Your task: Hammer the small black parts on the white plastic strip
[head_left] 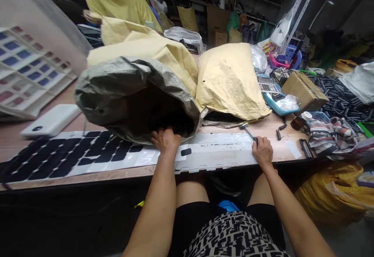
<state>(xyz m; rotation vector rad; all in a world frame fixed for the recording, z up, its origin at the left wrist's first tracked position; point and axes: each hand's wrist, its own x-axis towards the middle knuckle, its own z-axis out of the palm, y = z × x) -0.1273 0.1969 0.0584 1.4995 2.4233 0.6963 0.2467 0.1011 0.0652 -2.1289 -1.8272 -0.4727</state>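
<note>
My left hand (165, 139) reaches into the dark mouth of a grey-green woven sack (128, 89) lying on its side on the table; its fingers curl inside, out of sight. My right hand (263, 152) is closed round the handle of a small metal hammer (247, 129), whose head points up and left. Both hands rest over a long white strip panel (216, 154) that runs along the table's front edge. On the strip's left part sit several dark solar cells (73, 155).
Yellow sacks (230, 80) stand behind the grey sack. A white power bank (51, 120) and a tray of blue cells (26, 70) lie at left. A calculator (267, 84), cardboard box (304, 89), striped cloth (331, 134) and black parts (344, 101) crowd the right. A person in yellow (128, 4) sits behind.
</note>
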